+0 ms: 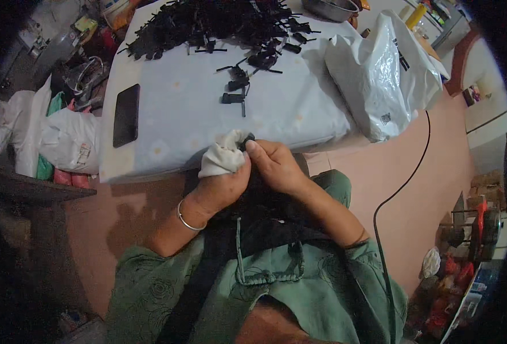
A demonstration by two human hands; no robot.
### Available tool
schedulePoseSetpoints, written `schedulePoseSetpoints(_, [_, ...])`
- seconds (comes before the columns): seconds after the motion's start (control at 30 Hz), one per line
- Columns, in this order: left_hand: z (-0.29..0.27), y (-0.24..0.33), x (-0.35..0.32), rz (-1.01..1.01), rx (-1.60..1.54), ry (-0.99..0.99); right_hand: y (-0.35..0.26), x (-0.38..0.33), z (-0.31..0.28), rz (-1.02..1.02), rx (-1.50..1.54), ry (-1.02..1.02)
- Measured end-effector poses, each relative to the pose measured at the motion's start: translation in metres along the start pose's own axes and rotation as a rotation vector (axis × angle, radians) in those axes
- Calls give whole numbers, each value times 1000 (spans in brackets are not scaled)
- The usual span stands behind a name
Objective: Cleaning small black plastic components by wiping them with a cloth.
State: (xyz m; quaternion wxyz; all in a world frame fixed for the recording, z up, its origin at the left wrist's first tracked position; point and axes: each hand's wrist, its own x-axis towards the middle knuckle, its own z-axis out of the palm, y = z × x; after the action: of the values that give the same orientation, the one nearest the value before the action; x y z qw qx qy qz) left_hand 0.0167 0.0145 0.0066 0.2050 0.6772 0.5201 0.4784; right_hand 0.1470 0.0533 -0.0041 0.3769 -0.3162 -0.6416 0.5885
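Note:
My left hand (222, 186) is closed around a crumpled white cloth (223, 153) just in front of the table's near edge. My right hand (273, 163) presses against it, its fingers pinching a small black plastic part (247, 139) that peeks out beside the cloth. Both hands meet over my lap. A big heap of similar black plastic parts (207, 26) lies at the far side of the table (179, 109), and a few loose ones (236, 86) lie nearer the middle.
A black phone (126, 114) lies on the table's left side. A white plastic bag (379, 74) sits at the right corner, a metal bowl (331, 8) behind it. White bags (64, 140) crowd the floor at left. A black cable (402, 183) runs across the floor at right.

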Motion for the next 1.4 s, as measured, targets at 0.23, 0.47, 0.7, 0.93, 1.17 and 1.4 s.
schedulePoseSetpoints(0.23, [-12, -8, 6, -386, -564, -16, -1, -6, -29, -55, -320, -50])
schedulePoseSetpoints(0.47, [-10, -3, 7, -361, -728, -24, -30, -4, -32, -54, -452, -17])
schedulePoseSetpoints(0.7, [-15, 1, 7, -407, -317, -244, -16, -4, -35, -263, -427, -84])
schedulePoseSetpoints(0.93, [-9, 0, 3, -325, -662, -347, -22, -8, -22, -88, -140, 34])
schedulePoseSetpoints(1.17, [-8, 2, 0, -283, -392, -171, -28, -9, -26, -14, -384, -146])
schedulePoseSetpoints(1.4, [1, -9, 3, 150, -68, -102, -14, -3, -17, -9, -428, -141])
